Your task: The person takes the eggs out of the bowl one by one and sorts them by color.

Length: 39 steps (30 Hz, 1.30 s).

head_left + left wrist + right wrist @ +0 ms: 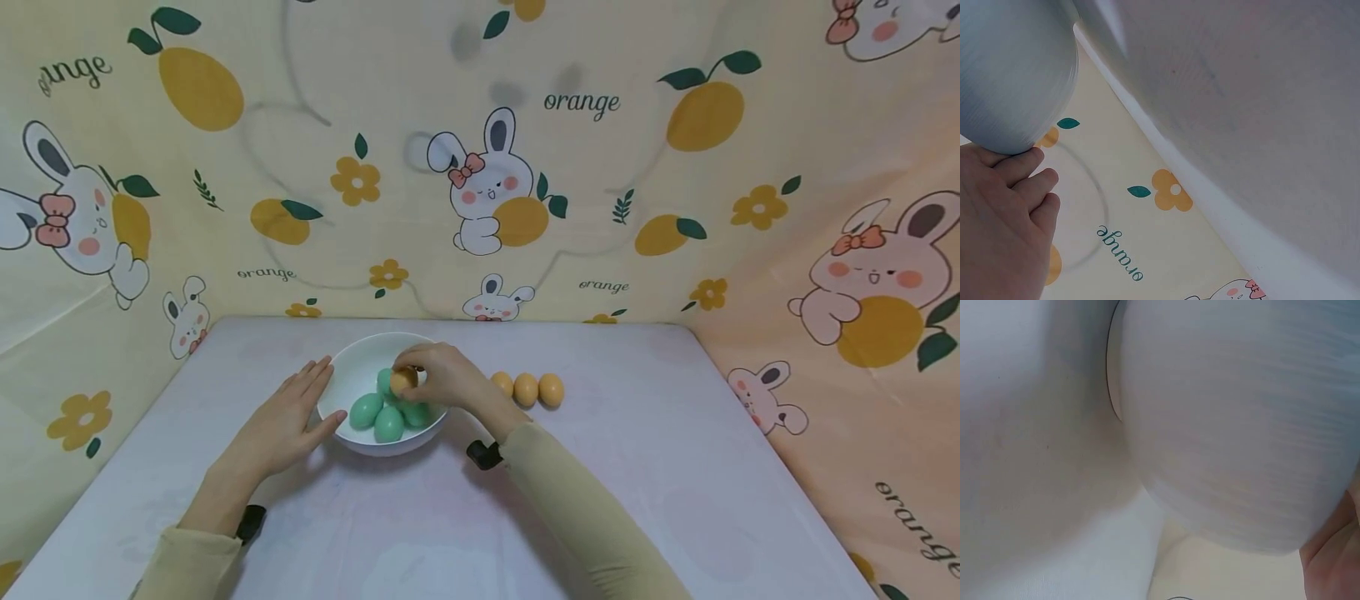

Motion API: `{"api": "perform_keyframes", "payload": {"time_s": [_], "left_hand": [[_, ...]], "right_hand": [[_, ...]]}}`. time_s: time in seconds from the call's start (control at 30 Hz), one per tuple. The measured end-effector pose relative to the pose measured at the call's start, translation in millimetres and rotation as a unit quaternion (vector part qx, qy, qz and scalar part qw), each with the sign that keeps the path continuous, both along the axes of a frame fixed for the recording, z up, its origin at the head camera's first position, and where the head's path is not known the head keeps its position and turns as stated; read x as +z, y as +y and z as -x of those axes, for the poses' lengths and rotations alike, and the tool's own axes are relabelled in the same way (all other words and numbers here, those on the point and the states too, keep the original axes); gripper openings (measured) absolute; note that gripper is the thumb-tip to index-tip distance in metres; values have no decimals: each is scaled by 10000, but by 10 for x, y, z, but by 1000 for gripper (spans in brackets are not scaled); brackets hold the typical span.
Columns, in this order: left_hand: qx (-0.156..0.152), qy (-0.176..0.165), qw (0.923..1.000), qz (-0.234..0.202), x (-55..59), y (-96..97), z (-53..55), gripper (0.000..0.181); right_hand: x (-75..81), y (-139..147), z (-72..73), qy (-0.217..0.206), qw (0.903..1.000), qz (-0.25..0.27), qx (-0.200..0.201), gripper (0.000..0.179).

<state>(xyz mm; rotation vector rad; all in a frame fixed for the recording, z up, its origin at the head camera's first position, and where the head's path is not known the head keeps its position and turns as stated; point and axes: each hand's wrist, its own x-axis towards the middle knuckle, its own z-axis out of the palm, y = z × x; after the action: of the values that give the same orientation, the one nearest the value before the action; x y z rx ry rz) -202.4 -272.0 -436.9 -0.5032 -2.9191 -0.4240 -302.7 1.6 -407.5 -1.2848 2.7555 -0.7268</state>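
Observation:
A white bowl (pixel 351 373) stands on the table with several green eggs (pixel 366 412) inside. My right hand (pixel 452 380) pinches an orange egg (pixel 402 382) between thumb and fingers, close over the green eggs in the head view. With its fingers extended, my left hand (pixel 279 423) rests against the bowl's left side. The left wrist view shows that hand (pixel 1007 215) with its fingertips right at the bowl's outer wall (pixel 1016 75). In the right wrist view the bowl (pixel 1235 437) fills most of the picture, and part of my right hand (pixel 1334 559) shows at the lower right edge.
Three orange eggs (pixel 527 390) sit in a row to the right of the bowl, the leftmost partly behind my right wrist. A pale cloth covers the table (pixel 420 525). Behind it hangs a cream curtain (pixel 420 75) printed with rabbits and oranges.

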Motion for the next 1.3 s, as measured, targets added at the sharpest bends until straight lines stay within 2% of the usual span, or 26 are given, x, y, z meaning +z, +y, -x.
{"api": "perform_keyframes", "payload": {"time_s": [0.2,0.37,0.7,0.87,1.07,1.3], "left_hand": [[-2,10,10000,-32,-11,-1,-6,83],[-12,15,10000,-18,-11,5,-9,83],[-8,103,9999,11,-28,-6,-10,83],[16,77,10000,32,-15,-8,-17,85],[25,68,10000,47,-20,-3,-14,84],[-1,67,10000,21,-15,1,-4,84]], "right_hand": [[9,91,-26,74,9994,328,-15,40],[52,173,-58,291,9979,580,8,39],[143,394,-110,614,9903,1247,26,39],[191,521,-122,636,9885,1363,-137,40],[194,678,-106,961,9822,1601,-218,41],[229,883,-123,942,9814,1614,-449,41]]}}
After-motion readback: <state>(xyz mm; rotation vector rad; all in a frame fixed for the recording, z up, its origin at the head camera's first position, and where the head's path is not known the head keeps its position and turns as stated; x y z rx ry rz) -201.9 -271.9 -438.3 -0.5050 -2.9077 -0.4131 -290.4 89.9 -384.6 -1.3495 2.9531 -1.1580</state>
